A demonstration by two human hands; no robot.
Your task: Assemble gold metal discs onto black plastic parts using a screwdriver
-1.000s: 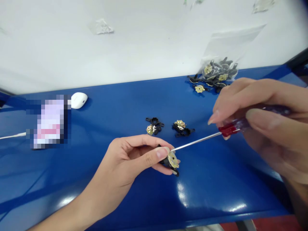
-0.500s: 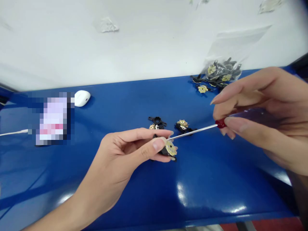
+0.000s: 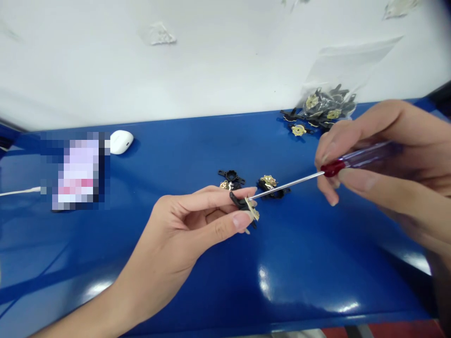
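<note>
Between its thumb and fingers my left hand (image 3: 197, 220) holds a small black part with a gold-coloured plate (image 3: 252, 209). My right hand (image 3: 380, 159) grips a screwdriver (image 3: 333, 168) with a clear purple handle and a red collar. The metal shaft slants down to the left, and its tip meets the upper edge of the gold plate. Just behind the left fingers, a black part (image 3: 231, 176) and a black part with a gold plate (image 3: 268, 181) lie on the blue table.
At the left lie a blurred-out phone (image 3: 79, 173) with a white cable (image 3: 21, 191) and a white case (image 3: 121, 142). A clear bag of black and gold parts (image 3: 329, 103) lies at the back right, near loose parts (image 3: 299, 130).
The held part has turned, so its gold plate shows more edge-on. My right fingers have shifted on the screwdriver, uncovering more of the collar and handle, and the shaft slants more steeply.
</note>
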